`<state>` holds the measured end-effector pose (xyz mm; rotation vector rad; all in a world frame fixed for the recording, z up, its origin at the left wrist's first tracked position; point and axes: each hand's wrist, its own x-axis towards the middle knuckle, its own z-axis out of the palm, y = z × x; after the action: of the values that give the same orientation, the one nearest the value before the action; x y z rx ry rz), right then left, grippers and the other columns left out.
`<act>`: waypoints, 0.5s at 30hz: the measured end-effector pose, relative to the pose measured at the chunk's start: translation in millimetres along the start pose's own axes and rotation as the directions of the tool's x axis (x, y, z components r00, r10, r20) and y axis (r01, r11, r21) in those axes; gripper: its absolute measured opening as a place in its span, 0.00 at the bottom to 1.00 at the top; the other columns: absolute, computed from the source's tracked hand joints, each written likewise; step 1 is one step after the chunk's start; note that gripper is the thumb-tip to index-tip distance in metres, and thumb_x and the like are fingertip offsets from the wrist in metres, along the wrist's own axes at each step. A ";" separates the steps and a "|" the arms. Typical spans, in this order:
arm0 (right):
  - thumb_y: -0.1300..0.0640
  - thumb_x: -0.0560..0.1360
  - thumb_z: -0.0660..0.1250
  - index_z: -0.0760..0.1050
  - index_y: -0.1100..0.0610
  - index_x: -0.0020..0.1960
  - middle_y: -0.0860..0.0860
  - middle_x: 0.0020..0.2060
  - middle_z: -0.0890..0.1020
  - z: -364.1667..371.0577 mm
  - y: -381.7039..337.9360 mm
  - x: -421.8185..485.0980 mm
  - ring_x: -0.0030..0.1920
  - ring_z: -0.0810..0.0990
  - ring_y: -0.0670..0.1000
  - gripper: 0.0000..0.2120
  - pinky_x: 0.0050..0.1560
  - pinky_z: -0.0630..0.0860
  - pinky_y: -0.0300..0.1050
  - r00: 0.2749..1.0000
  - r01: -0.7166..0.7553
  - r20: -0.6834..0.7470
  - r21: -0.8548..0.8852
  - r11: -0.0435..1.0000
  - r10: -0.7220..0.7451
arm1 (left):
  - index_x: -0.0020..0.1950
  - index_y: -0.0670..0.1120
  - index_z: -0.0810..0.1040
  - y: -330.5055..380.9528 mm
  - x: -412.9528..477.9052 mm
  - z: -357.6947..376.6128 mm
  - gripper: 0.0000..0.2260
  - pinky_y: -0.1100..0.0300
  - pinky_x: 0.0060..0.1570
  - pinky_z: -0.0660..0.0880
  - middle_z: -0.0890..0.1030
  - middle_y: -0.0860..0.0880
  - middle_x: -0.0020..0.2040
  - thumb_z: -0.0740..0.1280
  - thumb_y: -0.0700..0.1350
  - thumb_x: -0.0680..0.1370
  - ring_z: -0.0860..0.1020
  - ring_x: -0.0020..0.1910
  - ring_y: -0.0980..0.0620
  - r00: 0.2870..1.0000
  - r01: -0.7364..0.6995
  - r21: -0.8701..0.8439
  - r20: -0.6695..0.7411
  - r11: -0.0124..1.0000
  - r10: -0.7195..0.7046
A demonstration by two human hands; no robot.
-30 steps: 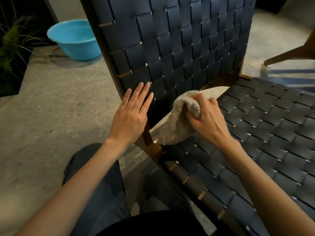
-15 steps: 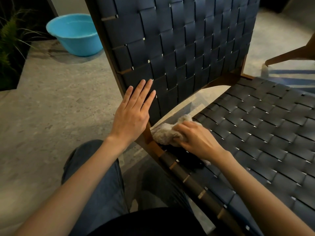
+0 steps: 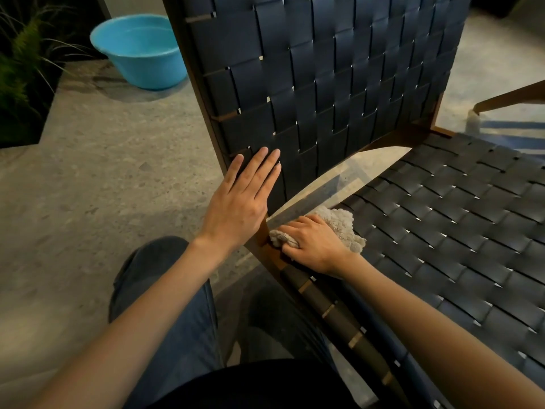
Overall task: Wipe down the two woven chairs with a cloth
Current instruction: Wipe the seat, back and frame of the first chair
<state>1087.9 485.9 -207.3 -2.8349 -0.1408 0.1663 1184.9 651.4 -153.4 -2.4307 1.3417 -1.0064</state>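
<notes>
Nearest the camera, the person's knees in dark jeans (image 3: 177, 305) sit just beside the woven chair (image 3: 442, 231). The right hand (image 3: 312, 246) has its fingers curled over a bunched pale cloth (image 3: 342, 224) and presses it into the near rear corner of the seat, where the wooden side rail (image 3: 333, 308) meets the back post. The left hand (image 3: 239, 202) lies flat — fingers straight and close together — against the lower edge of the woven backrest (image 3: 324, 84). It holds nothing and appears to steady the chair.

The step in hand looks to be wiping that corner joint. To do it well, the cloth should be worked into the angle and along the rail, then drawn across the straps following the weave, since the gaps between bands likely trap dirt. The flat hand should brace the frame against the push.

Beyond, the floor (image 3: 103, 172) is speckled grey stone or concrete, dimly lit. A blue basin (image 3: 141, 51) stands on it behind the backrest, near a dark green plant (image 3: 20, 69) at far left. At far right a wooden limb (image 3: 513, 97), perhaps part of the second chair though that cannot be told, stands over a blue-striped rug (image 3: 516, 134).
</notes>
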 end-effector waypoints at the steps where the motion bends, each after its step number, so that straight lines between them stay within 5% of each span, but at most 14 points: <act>1: 0.44 0.79 0.54 0.69 0.46 0.67 0.47 0.61 0.77 -0.4 4.5 0.0 0.63 0.70 0.49 0.19 0.67 0.57 0.47 1.000 0.022 0.018 -0.024 0.999 -0.021 | 0.77 0.43 0.58 1.2 0.1 0.4 0.25 0.45 0.73 0.40 0.55 0.43 0.77 0.56 0.47 0.80 0.52 0.76 0.45 1.000 0.005 0.009 0.011 1.000 -0.005; 6: 0.41 0.79 0.51 0.68 0.45 0.67 0.47 0.60 0.76 -4.6 25.7 0.4 0.60 0.70 0.48 0.20 0.66 0.57 0.47 0.996 0.065 0.062 -0.056 0.996 -0.061 | 0.77 0.42 0.53 10.7 3.7 3.1 0.27 0.45 0.73 0.38 0.50 0.42 0.78 0.55 0.48 0.80 0.47 0.77 0.44 0.996 -0.051 0.055 0.071 0.997 0.047; 15: 0.44 0.80 0.52 0.69 0.45 0.67 0.49 0.58 0.75 -17.3 80.5 -4.8 0.59 0.69 0.50 0.18 0.63 0.57 0.46 0.980 -0.197 -0.038 -0.097 0.976 0.194 | 0.77 0.41 0.44 26.3 30.9 0.4 0.30 0.45 0.72 0.36 0.43 0.40 0.78 0.53 0.50 0.80 0.41 0.76 0.42 0.985 -0.069 0.099 0.163 0.993 0.052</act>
<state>1091.7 403.8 -214.5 -2.9467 0.1409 0.1646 1178.4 611.4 -151.3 -2.3242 1.2689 -0.8251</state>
